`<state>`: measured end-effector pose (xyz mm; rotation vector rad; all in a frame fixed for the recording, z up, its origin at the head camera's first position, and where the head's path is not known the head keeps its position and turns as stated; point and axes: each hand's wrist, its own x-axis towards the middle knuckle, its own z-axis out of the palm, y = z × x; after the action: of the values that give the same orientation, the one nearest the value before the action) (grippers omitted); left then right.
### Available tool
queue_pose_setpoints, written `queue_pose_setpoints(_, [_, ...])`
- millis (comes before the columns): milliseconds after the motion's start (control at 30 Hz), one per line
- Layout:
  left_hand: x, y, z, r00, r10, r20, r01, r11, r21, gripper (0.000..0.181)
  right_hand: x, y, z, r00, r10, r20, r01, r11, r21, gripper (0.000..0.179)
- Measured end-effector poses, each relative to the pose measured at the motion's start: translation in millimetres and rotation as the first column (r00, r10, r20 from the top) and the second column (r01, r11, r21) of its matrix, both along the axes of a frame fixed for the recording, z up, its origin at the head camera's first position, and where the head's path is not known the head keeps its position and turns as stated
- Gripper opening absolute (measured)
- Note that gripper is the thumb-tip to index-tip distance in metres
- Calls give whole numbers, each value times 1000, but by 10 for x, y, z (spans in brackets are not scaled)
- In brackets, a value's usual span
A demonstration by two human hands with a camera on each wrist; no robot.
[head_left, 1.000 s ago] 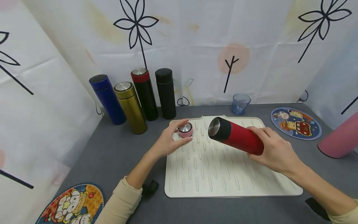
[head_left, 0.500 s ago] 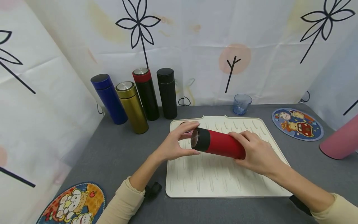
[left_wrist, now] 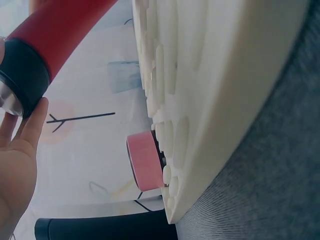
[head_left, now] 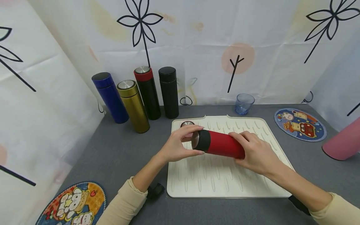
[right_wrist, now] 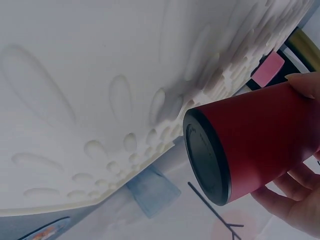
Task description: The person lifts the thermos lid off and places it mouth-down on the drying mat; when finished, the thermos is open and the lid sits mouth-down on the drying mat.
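Observation:
A red thermos flask (head_left: 225,145) is held nearly level above the cream drying mat (head_left: 211,184), its lid end toward the left. My right hand (head_left: 257,154) grips the red body near its base; the black base shows in the right wrist view. At the other end, the thumb and fingers of my left hand (head_left: 178,145) pinch the black lid (head_left: 203,140) with its silver top. Behind the left fingers, a pink lid (left_wrist: 145,161) stands on the mat, partly hidden in the head view.
Blue (head_left: 109,97), gold (head_left: 133,106), black-and-red (head_left: 147,93) and black flasks (head_left: 168,92) stand at the back left. A blue glass (head_left: 244,104) and round coaster (head_left: 300,125) are back right, a pink flask body (head_left: 343,140) far right. Another round mat (head_left: 76,203) lies front left.
My right hand has brought the red flask left and turned it closer to level. The left fingers, earlier apart from it, now hold its black lid.

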<state>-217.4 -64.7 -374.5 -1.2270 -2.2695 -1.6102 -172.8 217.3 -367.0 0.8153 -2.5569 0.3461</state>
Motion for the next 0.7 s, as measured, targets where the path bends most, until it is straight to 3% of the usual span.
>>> queue_pose_setpoints(67, [5, 10, -7, 1000, 20, 21, -20, 1000, 3, 68, 0, 3, -7, 1000, -7, -12, 8, 1000, 2, 82])
queue_pose_setpoints(167, [19, 24, -1, 989, 60, 132, -62, 998, 11, 66, -3, 2, -12, 999, -18, -50, 19, 1000, 10, 81])
queue_pose_setpoints(300, [45, 46, 28, 940, 122, 320, -132, 991, 8, 61, -12, -12, 1, 990, -38, -132, 42, 999, 32, 79])
queue_pose_setpoints(367, [58, 56, 44, 917, 151, 368, -161, 987, -4, 58, -11, -23, 13, 986, -47, -163, 53, 998, 38, 78])
queue_pose_setpoints(433, [69, 61, 64, 905, 159, 395, -168, 986, -12, 57, -10, -29, 16, 984, -50, -173, 57, 998, 36, 76])
queue_pose_setpoints(567, [64, 52, 87, 904, 90, 418, -101, 995, 4, 65, -15, -13, 14, 987, -43, -153, 44, 999, 5, 75])
queue_pose_setpoints(700, [35, 39, 67, 922, -37, 386, 17, 998, 57, 80, -21, 22, 19, 992, -26, -120, 25, 1000, -15, 81])
